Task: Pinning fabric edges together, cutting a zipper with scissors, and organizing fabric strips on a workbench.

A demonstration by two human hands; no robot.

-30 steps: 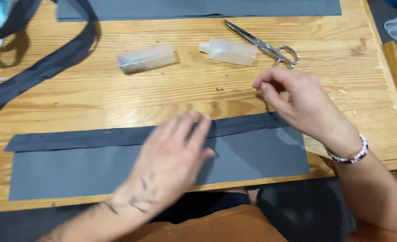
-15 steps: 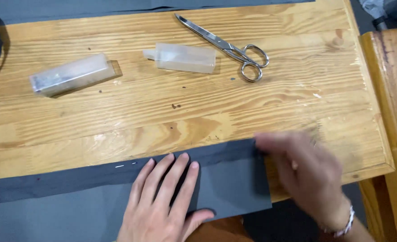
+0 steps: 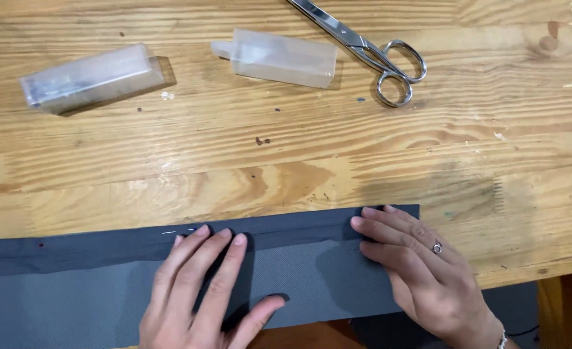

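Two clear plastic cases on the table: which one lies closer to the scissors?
The clear case with the nozzle-like tip, near the table's top middle. Its right end almost meets the scissors. The other clear case lies far off to the left, with nothing beside it.

Fabric strip (image 3: 105, 284): dark slate grey, plain; folded upper band a shade darker, with a few thin silver pins (image 3: 169, 231) and one tiny red dot at far left. Tabletop (image 3: 299, 155): honey-yellow pine, brown streaky grain, small dark knots. Scissors (image 3: 363, 48): bright silver steel. Two plastic boxes (image 3: 92, 77) (image 3: 279, 58): clear to milky white. Ring (image 3: 437, 247) on right hand: silver.
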